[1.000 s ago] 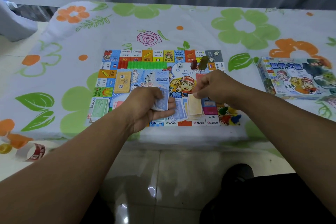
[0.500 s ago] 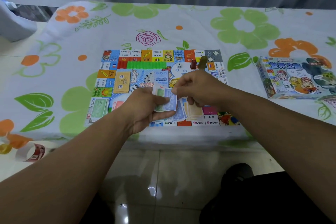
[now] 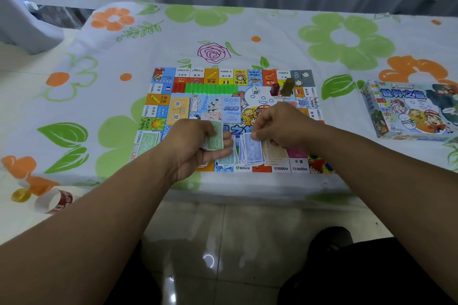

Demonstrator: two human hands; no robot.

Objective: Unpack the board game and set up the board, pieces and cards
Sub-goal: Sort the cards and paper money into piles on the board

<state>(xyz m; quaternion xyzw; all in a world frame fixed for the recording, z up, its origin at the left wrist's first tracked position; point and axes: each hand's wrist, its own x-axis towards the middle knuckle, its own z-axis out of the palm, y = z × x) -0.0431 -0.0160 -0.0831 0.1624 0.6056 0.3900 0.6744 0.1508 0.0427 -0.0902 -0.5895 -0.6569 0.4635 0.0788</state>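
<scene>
The colourful game board (image 3: 304, 96) lies flat on the flowered tablecloth. My left hand (image 3: 195, 146) grips a small stack of paper notes (image 3: 215, 136) with a green one on top. My right hand (image 3: 280, 126) pinches the top of a blue note over the blue pile (image 3: 252, 151). A beige pile (image 3: 275, 155) lies beside it and a green note pile (image 3: 148, 141) at the board's left edge. A yellow card deck (image 3: 179, 110) and a blue card deck (image 3: 231, 111) rest on the board, with green houses (image 3: 210, 87), a die (image 3: 256, 90) and two pawns (image 3: 282, 88).
The game box (image 3: 409, 111) sits on the table to the right. A roll of tape (image 3: 53, 202) and a yellow ring (image 3: 21, 195) lie near the table's left front edge. A grey object (image 3: 22, 25) stands at far left. Tiled floor shows below.
My right hand took a blue note from the stack in my left hand and moved it right onto the blue pile. A green note now tops the held stack.
</scene>
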